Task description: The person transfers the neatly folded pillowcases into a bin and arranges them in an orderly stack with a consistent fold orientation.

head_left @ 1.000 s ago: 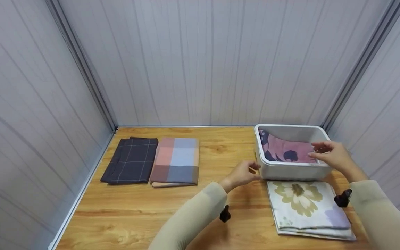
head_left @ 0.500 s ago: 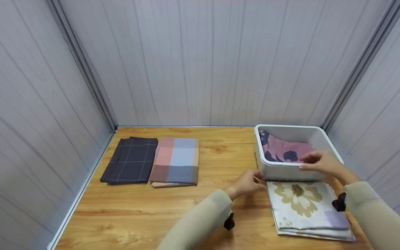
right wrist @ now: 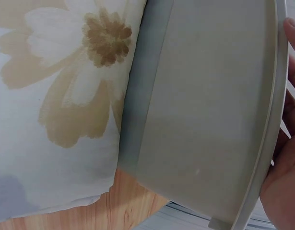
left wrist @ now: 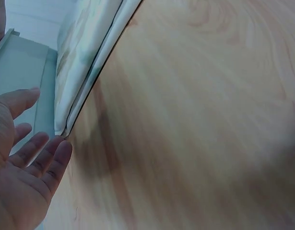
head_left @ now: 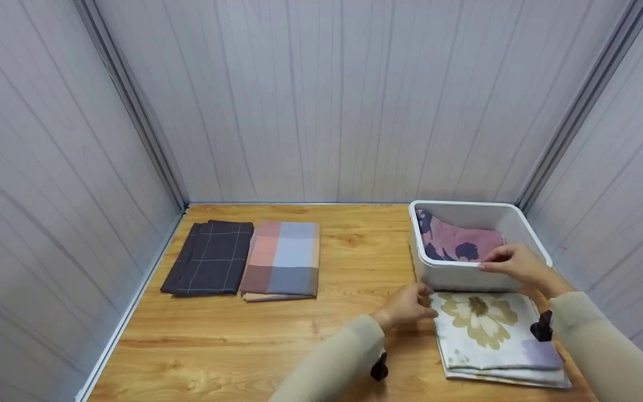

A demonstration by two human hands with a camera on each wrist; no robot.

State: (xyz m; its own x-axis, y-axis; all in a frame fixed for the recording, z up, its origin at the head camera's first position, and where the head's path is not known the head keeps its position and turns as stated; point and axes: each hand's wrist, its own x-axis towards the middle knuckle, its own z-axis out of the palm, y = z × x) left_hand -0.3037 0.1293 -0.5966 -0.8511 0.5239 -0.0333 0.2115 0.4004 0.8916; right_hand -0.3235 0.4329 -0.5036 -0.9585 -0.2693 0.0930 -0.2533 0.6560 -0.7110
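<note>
A white plastic bin (head_left: 469,277) stands at the right, with a folded pink cloth with dark flowers (head_left: 466,241) lying inside. Just in front of it is a folded white cloth with a tan flower (head_left: 494,335), its layers stacked flat. My left hand (head_left: 408,306) is at that cloth's back left corner, fingertips close to its edge; the left wrist view shows the fingers (left wrist: 56,165) loosely spread. Over the bin's front rim hovers my right hand (head_left: 522,269), thumb and fingers bent; whether they touch the rim cannot be told. Neither hand holds anything.
A folded dark checked cloth (head_left: 210,258) and a folded pink, blue and grey checked cloth (head_left: 282,259) lie side by side at the left of the wooden table (head_left: 198,340). Panelled walls (head_left: 321,100) enclose the back and sides.
My left hand has moved right and toward me, up to the flowered white cloth. My right hand has shifted left and down toward the bin's front rim. The cloths and bin look unmoved.
</note>
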